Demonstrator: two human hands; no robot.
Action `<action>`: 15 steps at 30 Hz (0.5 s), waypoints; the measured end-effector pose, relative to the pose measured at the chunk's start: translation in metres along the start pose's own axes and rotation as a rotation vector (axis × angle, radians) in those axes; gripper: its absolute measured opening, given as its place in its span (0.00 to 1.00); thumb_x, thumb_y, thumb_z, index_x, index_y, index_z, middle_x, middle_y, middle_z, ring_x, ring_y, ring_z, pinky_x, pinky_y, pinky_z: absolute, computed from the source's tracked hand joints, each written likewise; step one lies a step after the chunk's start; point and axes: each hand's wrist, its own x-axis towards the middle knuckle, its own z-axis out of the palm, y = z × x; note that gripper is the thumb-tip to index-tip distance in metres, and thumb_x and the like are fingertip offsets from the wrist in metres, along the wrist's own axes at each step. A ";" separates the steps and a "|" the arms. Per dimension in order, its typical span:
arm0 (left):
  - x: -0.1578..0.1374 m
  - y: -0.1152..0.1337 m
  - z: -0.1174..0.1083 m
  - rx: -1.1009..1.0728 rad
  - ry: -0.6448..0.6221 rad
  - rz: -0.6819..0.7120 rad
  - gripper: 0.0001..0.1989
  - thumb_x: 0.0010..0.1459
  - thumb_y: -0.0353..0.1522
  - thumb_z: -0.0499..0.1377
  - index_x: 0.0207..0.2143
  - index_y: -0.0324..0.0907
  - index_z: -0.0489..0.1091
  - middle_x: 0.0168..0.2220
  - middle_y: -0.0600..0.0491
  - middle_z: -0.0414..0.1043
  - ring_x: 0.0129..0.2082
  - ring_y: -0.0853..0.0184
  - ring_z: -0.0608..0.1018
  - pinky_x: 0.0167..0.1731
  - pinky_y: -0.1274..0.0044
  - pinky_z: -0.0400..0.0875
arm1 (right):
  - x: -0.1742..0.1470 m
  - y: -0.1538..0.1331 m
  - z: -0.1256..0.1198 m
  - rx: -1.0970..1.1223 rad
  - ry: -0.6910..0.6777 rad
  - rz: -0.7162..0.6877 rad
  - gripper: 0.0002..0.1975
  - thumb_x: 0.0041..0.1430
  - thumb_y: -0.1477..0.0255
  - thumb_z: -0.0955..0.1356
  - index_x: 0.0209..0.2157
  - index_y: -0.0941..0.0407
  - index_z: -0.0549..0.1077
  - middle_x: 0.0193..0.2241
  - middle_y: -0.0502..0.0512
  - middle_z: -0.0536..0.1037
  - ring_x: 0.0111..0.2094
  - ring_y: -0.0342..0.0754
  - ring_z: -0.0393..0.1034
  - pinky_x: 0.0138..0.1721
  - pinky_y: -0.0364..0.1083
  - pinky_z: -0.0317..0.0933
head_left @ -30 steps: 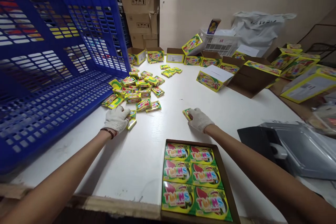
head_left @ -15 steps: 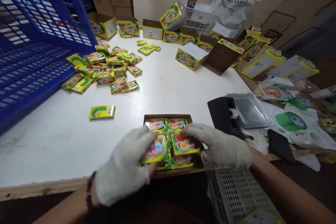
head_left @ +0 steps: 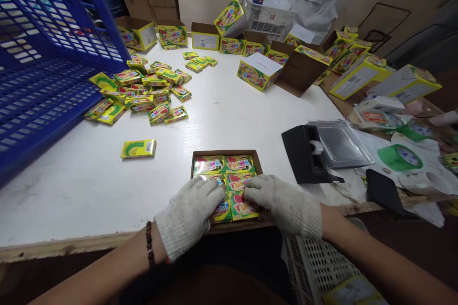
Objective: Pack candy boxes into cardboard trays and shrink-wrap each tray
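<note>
A shallow open carton [head_left: 259, 164] stands at the table's front edge, filled with small yellow-green candy boxes [head_left: 209, 164] printed with fruit. My left hand [head_left: 191, 212], in a white knit glove, has its fingers bent over a candy box [head_left: 222, 209] at the carton's near left. On the near right, the fingers of my gloved right hand [head_left: 284, 202] curl onto another candy box [head_left: 239, 205]. Both boxes lie among the others inside the carton. My palms hide the carton's near sides, and the thumbs show only in part.
Left on the white table [head_left: 222, 119] are a blue crate [head_left: 64, 86], a pile of candy boxes [head_left: 143, 88] and a single box [head_left: 138, 148]. Yellow cartons [head_left: 205, 38] line the back. A black tape dispenser [head_left: 304, 152] and green tape roll [head_left: 399, 157] are at right.
Both hands have lowered the two candy boxes they held tilted above the carton, and these now lie flat in it. The view has shifted slightly.
</note>
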 end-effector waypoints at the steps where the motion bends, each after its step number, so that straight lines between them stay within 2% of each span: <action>1: 0.001 -0.001 -0.002 0.030 -0.012 0.006 0.17 0.51 0.21 0.53 0.43 0.42 0.68 0.44 0.47 0.72 0.43 0.57 0.73 0.47 0.63 0.69 | 0.001 -0.003 -0.002 -0.035 -0.013 0.027 0.13 0.53 0.77 0.69 0.42 0.58 0.72 0.42 0.60 0.74 0.41 0.52 0.67 0.43 0.52 0.62; 5: 0.002 -0.006 -0.004 0.066 -0.087 0.072 0.11 0.58 0.25 0.52 0.41 0.42 0.70 0.43 0.49 0.74 0.41 0.57 0.76 0.44 0.63 0.71 | 0.004 -0.011 0.000 -0.054 -0.076 0.058 0.12 0.57 0.81 0.65 0.43 0.58 0.71 0.43 0.60 0.74 0.40 0.51 0.67 0.42 0.49 0.62; 9: -0.002 -0.011 -0.001 0.006 -0.049 0.173 0.07 0.61 0.28 0.53 0.36 0.42 0.71 0.37 0.51 0.76 0.37 0.62 0.76 0.44 0.66 0.71 | 0.011 -0.009 0.008 -0.092 -0.097 0.090 0.11 0.59 0.82 0.64 0.42 0.58 0.72 0.43 0.61 0.74 0.40 0.52 0.68 0.38 0.48 0.62; 12: -0.007 -0.020 -0.006 -0.163 0.089 0.251 0.09 0.60 0.26 0.52 0.34 0.43 0.71 0.36 0.53 0.76 0.36 0.66 0.76 0.48 0.70 0.70 | 0.020 -0.006 -0.005 -0.017 -0.187 0.054 0.10 0.56 0.79 0.68 0.41 0.58 0.73 0.41 0.59 0.75 0.37 0.50 0.69 0.35 0.46 0.61; 14: -0.011 -0.039 -0.013 -0.282 0.277 0.162 0.12 0.62 0.27 0.49 0.38 0.44 0.72 0.40 0.53 0.76 0.40 0.68 0.76 0.50 0.74 0.70 | 0.029 -0.005 -0.025 0.068 -0.240 0.034 0.08 0.54 0.77 0.70 0.37 0.57 0.74 0.39 0.56 0.76 0.34 0.47 0.69 0.33 0.44 0.60; 15: -0.012 -0.055 -0.017 -0.297 0.383 0.067 0.14 0.63 0.29 0.48 0.41 0.44 0.72 0.43 0.52 0.76 0.43 0.67 0.76 0.50 0.74 0.70 | 0.035 -0.004 -0.036 0.099 -0.211 0.038 0.06 0.54 0.75 0.71 0.36 0.56 0.74 0.38 0.54 0.76 0.34 0.46 0.69 0.33 0.43 0.60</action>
